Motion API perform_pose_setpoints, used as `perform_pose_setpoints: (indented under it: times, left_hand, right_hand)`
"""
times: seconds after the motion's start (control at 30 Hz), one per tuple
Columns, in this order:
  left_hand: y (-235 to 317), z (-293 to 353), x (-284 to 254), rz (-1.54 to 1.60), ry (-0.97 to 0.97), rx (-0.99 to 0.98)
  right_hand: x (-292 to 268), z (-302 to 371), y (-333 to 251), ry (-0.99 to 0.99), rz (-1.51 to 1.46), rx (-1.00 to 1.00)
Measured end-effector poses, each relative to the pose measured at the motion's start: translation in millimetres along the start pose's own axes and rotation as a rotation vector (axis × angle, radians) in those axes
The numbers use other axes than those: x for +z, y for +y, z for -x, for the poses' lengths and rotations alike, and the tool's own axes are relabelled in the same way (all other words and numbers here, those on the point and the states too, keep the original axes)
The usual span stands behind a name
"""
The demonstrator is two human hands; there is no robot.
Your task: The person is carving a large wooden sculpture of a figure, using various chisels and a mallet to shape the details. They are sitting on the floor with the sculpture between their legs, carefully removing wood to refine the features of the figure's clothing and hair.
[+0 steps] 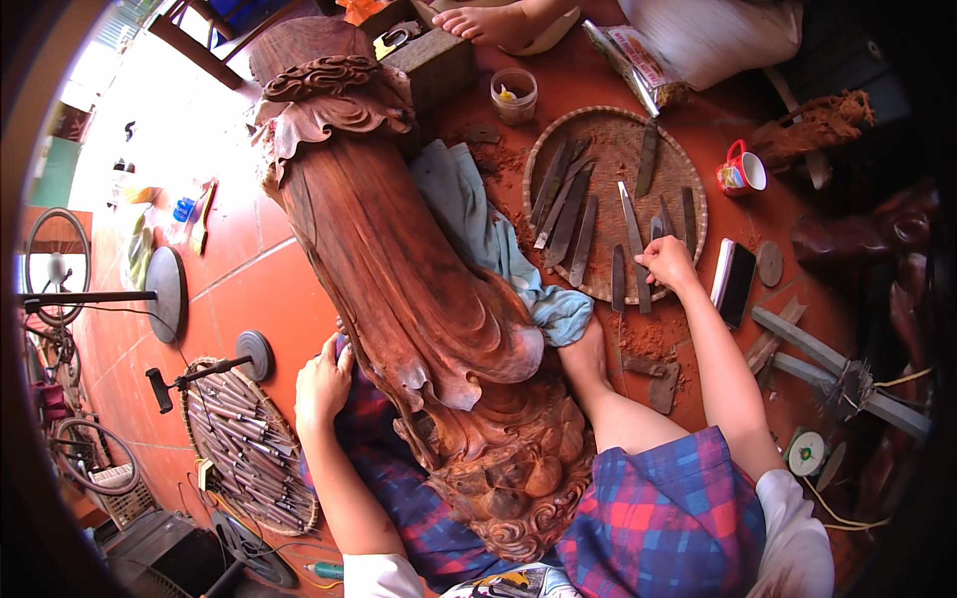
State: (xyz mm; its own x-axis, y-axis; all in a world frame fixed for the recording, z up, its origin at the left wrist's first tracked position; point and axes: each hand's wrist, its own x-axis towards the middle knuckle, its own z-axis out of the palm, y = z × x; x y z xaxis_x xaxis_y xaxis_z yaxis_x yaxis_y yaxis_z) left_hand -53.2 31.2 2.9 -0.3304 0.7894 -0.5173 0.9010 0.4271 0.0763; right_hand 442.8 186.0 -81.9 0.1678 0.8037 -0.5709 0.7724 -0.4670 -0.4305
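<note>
A tall reddish-brown wooden carving (399,229) lies slanted between my legs, with carved drapery folds along it and rounded, curling relief at its near end. My left hand (321,389) rests against its left side, fingers loosely apart, some fingertips hidden by the wood. Over the round woven tray (698,169) on the right, my right hand (668,262) pinches a long flat metal file (630,219). Several more dark flat files (568,219) lie in that tray. A blue-grey cloth (508,259) is tucked along the carving's right side.
A basket of handled carving tools (244,448) stands at left, near a round-based stand (167,294). On the right are a red mug (741,171), a phone (736,284) and metal bars (807,339). A plastic tub (514,97) and another person's foot (483,22) are at the far side.
</note>
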Motion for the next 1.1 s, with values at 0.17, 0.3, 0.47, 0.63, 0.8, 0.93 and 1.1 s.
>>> perform_pose_setpoints:
  times: [0.17,0.3,0.47,0.63,0.8,0.93,1.1]
  left_hand:
    - [2,1,-3,-0.009,0.0,-0.003]
    - [3,2,-4,-0.025,0.001,0.002]
    - [2,0,-3,-0.016,-0.009,0.002]
    - [2,2,-3,-0.028,-0.017,-0.022]
    - [5,3,-4,-0.02,-0.017,-0.027]
    - [4,1,-3,-0.015,-0.023,-0.019]
    - [2,2,-2,-0.015,-0.013,-0.01]
  right_hand:
    - [-4,-12,11,-0.085,-0.42,-0.027]
    - [3,-5,-16,-0.174,-0.612,-0.035]
    - [30,-13,-18,-0.234,-0.592,0.015]
    - [22,12,-35,-0.017,-0.145,0.019]
    - [13,8,-9,-0.037,-0.01,-0.032]
    - [29,0,11,-0.216,-0.372,0.087]
    - [16,-7,8,-0.022,-0.318,0.009]
